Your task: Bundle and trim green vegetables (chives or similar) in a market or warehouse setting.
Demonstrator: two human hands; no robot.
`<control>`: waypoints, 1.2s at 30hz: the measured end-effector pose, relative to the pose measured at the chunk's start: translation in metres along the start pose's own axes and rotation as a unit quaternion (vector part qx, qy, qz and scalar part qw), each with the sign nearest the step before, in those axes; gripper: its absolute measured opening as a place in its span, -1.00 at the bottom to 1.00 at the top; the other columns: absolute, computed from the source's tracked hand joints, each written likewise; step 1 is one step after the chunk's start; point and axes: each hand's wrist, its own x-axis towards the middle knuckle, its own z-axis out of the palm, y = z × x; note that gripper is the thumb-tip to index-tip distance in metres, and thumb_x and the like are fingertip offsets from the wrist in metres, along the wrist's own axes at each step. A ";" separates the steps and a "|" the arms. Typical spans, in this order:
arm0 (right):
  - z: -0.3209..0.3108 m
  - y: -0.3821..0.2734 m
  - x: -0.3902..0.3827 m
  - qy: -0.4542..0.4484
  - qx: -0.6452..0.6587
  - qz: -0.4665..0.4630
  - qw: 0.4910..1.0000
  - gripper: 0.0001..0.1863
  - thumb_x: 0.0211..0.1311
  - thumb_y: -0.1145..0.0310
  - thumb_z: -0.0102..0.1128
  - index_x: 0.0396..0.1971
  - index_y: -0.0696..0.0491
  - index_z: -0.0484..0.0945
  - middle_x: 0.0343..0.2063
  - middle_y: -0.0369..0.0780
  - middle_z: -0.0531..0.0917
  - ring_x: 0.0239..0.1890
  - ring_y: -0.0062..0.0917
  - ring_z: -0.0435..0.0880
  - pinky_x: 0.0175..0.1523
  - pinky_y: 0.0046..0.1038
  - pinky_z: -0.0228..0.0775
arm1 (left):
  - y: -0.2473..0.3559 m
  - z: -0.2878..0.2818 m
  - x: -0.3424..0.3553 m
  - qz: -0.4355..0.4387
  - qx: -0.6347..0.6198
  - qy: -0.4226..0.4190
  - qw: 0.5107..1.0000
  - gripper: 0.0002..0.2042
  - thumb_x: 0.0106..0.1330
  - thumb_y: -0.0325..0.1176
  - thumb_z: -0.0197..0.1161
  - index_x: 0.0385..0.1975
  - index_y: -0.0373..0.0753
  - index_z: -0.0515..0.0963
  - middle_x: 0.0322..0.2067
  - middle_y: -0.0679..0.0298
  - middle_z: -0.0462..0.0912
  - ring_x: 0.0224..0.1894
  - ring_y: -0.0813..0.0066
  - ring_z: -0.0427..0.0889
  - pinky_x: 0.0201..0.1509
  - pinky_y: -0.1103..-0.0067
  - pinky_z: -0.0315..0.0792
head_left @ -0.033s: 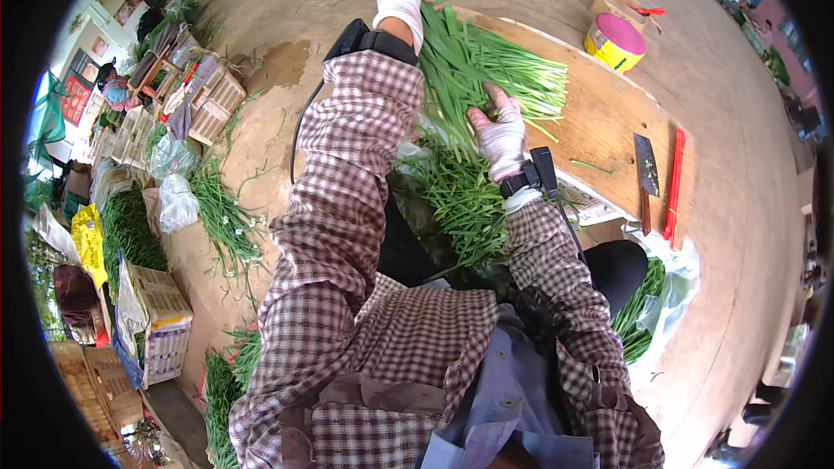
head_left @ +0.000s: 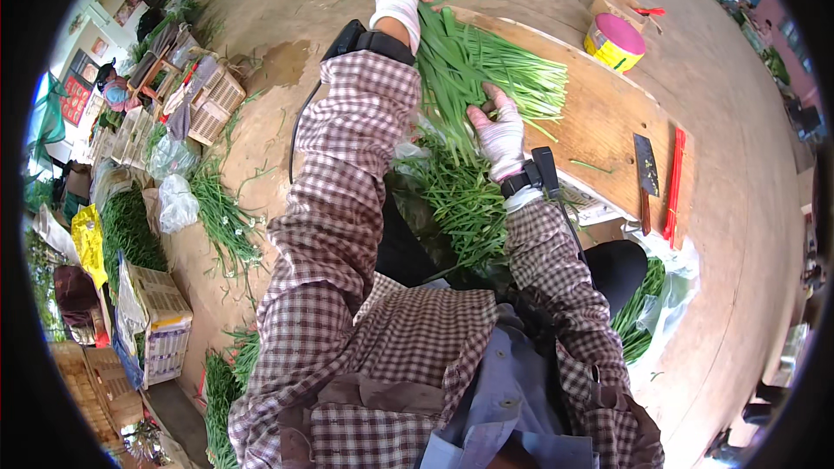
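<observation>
Left hand point(head_left: 401, 7): wrapped in white to the bare fingers, it lies at the leafy upper end of the bundle with the fingers bent; how firmly they close is hidden from above, so I cannot tell
Right hand point(head_left: 500, 137): also white-wrapped, against the bundle's near edge, thumb and fingers apart on the leaves; I cannot tell whether it grasps or only steadies them
Bundle of flat-leaved greens point(head_left: 499, 65): chive-like, lying on the board's left part, leaves toward the left hand and pale stems fanned to the right
Wooden board point(head_left: 599, 117): a rounded far edge, with one loose green leaf point(head_left: 592, 165) beyond the right hand
Cleaver point(head_left: 646, 165): dark blade flat on the board's right part, wooden handle toward the person
Red strips point(head_left: 673, 189): a long bunch just right of the cleaver
Heap of greens point(head_left: 465, 208): below the bundle, between the forearms
Tub point(head_left: 615, 42): pink top, yellow side, by the board's far edge
Cardboard box point(head_left: 618, 5): open, just past the tub
Plastic crate point(head_left: 169, 343): on the left, beside more upright greens point(head_left: 132, 230)
</observation>
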 end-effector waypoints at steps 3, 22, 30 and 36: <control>0.002 0.010 0.004 -0.075 0.075 0.102 0.989 -0.72 -0.07 0.49 0.37 -0.28 0.14 0.60 -0.47 -0.25 0.52 -0.43 -0.55 0.48 -0.27 -0.52 0.38 | -0.002 -0.009 0.002 0.017 -0.012 -0.030 0.999 -0.79 0.21 -0.20 0.20 -0.52 -0.21 0.58 -0.62 0.35 0.59 -0.43 0.45 0.46 -0.14 0.45 0.28; -0.040 0.003 -0.045 -0.008 0.013 -0.069 0.997 -0.76 -0.02 0.54 0.29 -0.28 0.05 0.60 -0.37 -0.26 0.64 -0.39 -0.53 0.59 -0.30 -0.54 0.44 | -0.002 -0.021 -0.003 0.012 -0.015 -0.023 1.000 -0.78 0.21 -0.19 0.21 -0.48 -0.23 0.56 -0.60 0.29 0.57 -0.55 0.40 0.46 -0.40 0.41 0.39; -0.048 0.008 -0.065 -0.020 -0.154 -0.095 0.983 -0.78 0.10 0.42 0.23 -0.23 0.13 0.59 -0.37 -0.20 0.64 -0.36 -0.54 0.57 -0.22 -0.53 0.42 | -0.005 -0.012 -0.001 -0.054 -0.051 -0.042 0.996 -0.80 0.22 -0.20 0.21 -0.37 -0.20 0.55 -0.55 0.27 0.59 -0.54 0.35 0.48 -0.44 0.37 0.44; -0.032 0.012 -0.049 -0.064 0.008 0.126 0.990 -0.64 -0.02 0.25 0.38 -0.24 0.13 0.60 -0.37 -0.11 0.65 -0.35 -0.39 0.61 -0.16 -0.47 0.43 | -0.011 -0.005 -0.014 -0.041 -0.061 -0.046 0.996 -0.84 0.26 -0.24 0.16 -0.31 -0.18 0.49 -0.58 0.31 0.49 -0.56 0.25 0.48 -0.45 0.24 0.47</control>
